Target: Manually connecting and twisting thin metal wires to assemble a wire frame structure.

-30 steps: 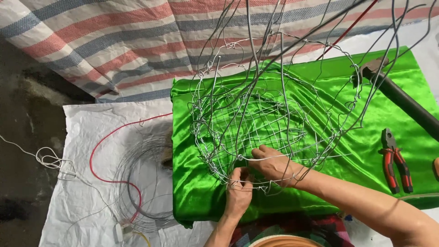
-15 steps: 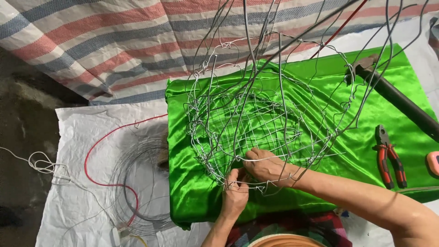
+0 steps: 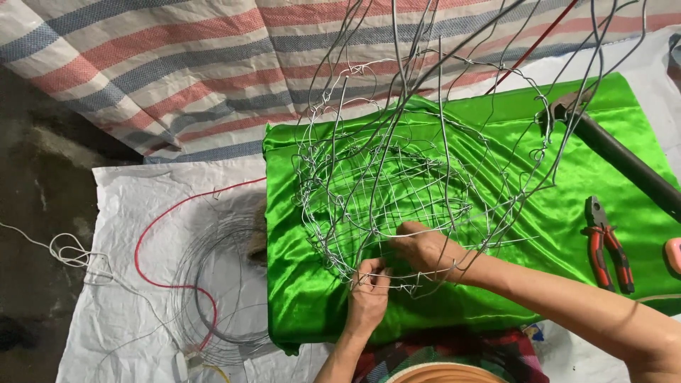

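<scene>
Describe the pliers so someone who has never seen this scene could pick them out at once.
Start at the shiny green satin cloth and go to its right end. The red-and-black-handled pliers lie flat there, beside the long dark-handled tool; they alone have red grips.

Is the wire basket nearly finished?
Partly. The wire basket already has a woven bottom and sides. The left hand and right hand are pinching wire at its near rim. Long loose wire ends stick up unwoven, so plenty remains.

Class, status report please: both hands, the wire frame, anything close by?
Left hand and right hand pinching wire frame at near rim. Frame on green cloth. Pliers lie apart, right.
</scene>
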